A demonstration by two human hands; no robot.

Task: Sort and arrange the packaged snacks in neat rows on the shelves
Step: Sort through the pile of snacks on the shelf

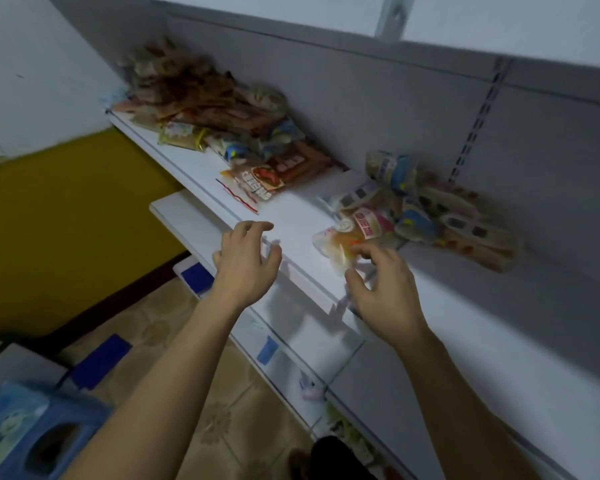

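A white shelf (291, 216) carries two heaps of packaged snacks. A long pile of brown and orange packs (201, 98) fills its left part, and an orange pack with red print (257, 183) lies at that pile's near end. A smaller heap of blue, pink and tan packs (430, 216) sits to the right. A clear pack with orange contents (336, 242) lies at that heap's front. My right hand (381, 289) hovers just before this pack with fingers loosely curled, holding nothing. My left hand (246, 261) is over the shelf's front edge, fingers spread and empty.
A lower white shelf (187, 216) juts out below, with blue price tags (267, 351) on the rails beneath. A blue crate (42, 434) stands at the bottom left on the tiled floor (174, 327). A yellow wall (66, 216) is at left. The grey back panel (430, 109) rises behind the snacks.
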